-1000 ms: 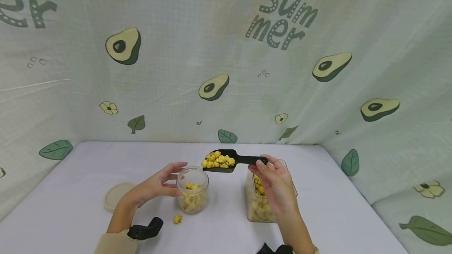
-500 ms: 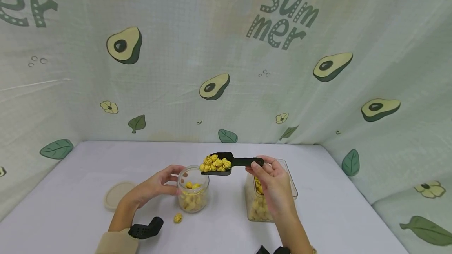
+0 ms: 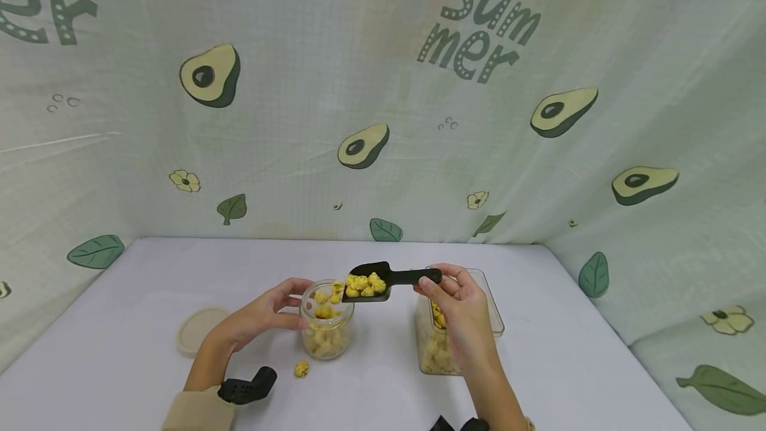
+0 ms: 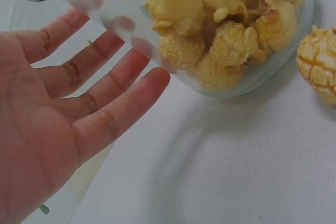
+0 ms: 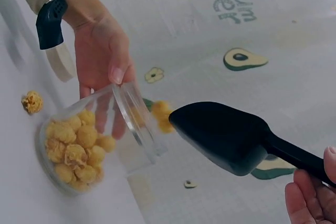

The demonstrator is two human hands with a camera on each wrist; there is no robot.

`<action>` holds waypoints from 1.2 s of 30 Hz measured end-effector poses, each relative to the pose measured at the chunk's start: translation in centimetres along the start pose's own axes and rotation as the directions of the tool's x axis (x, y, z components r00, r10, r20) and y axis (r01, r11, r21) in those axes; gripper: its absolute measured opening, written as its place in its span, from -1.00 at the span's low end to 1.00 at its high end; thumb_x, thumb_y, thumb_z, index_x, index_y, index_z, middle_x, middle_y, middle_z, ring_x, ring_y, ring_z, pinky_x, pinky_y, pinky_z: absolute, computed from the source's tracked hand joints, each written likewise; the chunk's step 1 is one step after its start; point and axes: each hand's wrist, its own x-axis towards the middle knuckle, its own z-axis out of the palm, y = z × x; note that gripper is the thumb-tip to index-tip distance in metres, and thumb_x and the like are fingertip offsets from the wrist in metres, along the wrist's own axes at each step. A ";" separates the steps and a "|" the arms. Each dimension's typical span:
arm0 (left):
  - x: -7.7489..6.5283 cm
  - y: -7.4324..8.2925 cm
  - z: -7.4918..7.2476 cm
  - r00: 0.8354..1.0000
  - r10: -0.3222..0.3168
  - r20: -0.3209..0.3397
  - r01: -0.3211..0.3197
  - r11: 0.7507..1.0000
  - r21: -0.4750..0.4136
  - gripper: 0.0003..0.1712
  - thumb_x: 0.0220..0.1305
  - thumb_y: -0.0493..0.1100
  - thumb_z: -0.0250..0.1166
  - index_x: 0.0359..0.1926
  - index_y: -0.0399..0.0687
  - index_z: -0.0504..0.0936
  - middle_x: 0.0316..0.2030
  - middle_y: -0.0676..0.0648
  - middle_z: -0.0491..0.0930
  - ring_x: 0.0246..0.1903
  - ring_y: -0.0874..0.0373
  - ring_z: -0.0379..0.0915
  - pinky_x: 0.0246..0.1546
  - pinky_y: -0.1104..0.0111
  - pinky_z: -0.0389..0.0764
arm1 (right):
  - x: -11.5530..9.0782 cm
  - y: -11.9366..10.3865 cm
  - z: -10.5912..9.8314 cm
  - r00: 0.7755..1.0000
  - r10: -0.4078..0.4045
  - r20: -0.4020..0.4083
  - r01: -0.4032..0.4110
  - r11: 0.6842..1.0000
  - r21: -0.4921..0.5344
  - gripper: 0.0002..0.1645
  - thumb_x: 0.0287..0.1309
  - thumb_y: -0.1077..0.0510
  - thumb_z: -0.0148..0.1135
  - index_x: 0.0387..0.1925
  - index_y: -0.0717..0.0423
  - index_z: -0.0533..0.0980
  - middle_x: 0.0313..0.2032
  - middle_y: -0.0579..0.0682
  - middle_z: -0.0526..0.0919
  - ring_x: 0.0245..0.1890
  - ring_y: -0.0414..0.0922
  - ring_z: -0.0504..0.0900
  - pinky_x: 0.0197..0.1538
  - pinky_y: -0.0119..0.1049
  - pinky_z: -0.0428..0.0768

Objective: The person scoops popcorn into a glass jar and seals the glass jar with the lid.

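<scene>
My left hand (image 3: 263, 314) holds a round glass jar (image 3: 326, 341), thumb near the rim on one side and fingertips against the glass on the other. Caramel popcorn (image 5: 76, 153) fills the lower part of the jar, which stands on the table. In my right hand (image 3: 463, 301) I grip the handle of a black scoop (image 3: 383, 270), its lip over the jar's mouth. Popcorn pieces (image 3: 365, 285) sit in the scoop, while a few falling pieces (image 5: 161, 115) drop from its tip into the jar. From the right wrist view only the scoop's underside shows.
A clear rectangular container (image 3: 437, 354) with more popcorn stands behind my right forearm. One loose popcorn piece (image 3: 301, 369) lies before the jar. To the left, a round cream lid (image 3: 194, 334) rests on the white table (image 3: 574, 351), partly behind my left forearm.
The scoop has come slightly left and lower and tipped towards the jar. Popcorn has begun sliding off, leaving fewer pieces in the scoop. My left hand and the jar stay put.
</scene>
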 end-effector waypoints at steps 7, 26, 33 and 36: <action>0.0 -0.1 -0.1 1.000 0.014 0.003 -0.014 1.000 -0.001 -0.24 0.09 -0.13 0.31 0.28 -0.19 0.20 0.21 -0.24 0.27 0.14 -0.08 0.25 0.00 0.23 0.40 | 0.0 0.0 0.1 1.000 0.001 -0.006 -0.001 0.999 -0.044 -0.62 0.08 0.30 0.26 -0.06 0.24 0.38 -0.37 -0.20 0.71 -0.29 -0.19 0.69 0.03 -0.39 0.53; 0.0 -0.1 0.0 1.000 0.013 -0.001 -0.013 1.000 -0.005 -0.24 0.08 -0.14 0.31 0.27 -0.22 0.22 0.21 -0.29 0.26 0.13 -0.09 0.25 0.03 0.15 0.39 | -1.0 -0.8 0.0 0.978 -0.203 0.049 0.209 0.958 -0.194 -0.61 0.01 0.26 0.34 -0.09 0.18 0.45 -0.30 -0.15 0.68 -0.23 -0.19 0.61 -0.15 -0.46 0.61; 0.0 -0.1 -0.1 1.000 0.017 -0.001 -0.017 1.000 -0.002 -0.24 0.09 -0.14 0.31 0.28 -0.21 0.21 0.21 -0.28 0.27 0.14 -0.10 0.24 0.07 0.02 0.36 | -0.9 -0.9 -0.4 0.984 -0.179 0.022 0.180 0.971 -0.160 -0.61 0.03 0.27 0.32 -0.07 0.14 0.44 -0.31 -0.20 0.69 -0.22 -0.22 0.62 -0.10 -0.44 0.60; 0.0 -0.1 -0.1 1.000 0.008 -0.006 -0.008 1.000 -0.001 -0.23 0.09 -0.13 0.32 0.28 -0.19 0.21 0.22 -0.27 0.27 0.15 -0.11 0.24 0.09 -0.06 0.32 | -0.8 -1.0 -0.5 0.986 -0.168 0.009 0.167 0.975 -0.145 -0.60 0.04 0.26 0.32 -0.06 0.15 0.43 -0.31 -0.20 0.69 -0.21 -0.22 0.62 -0.07 -0.43 0.60</action>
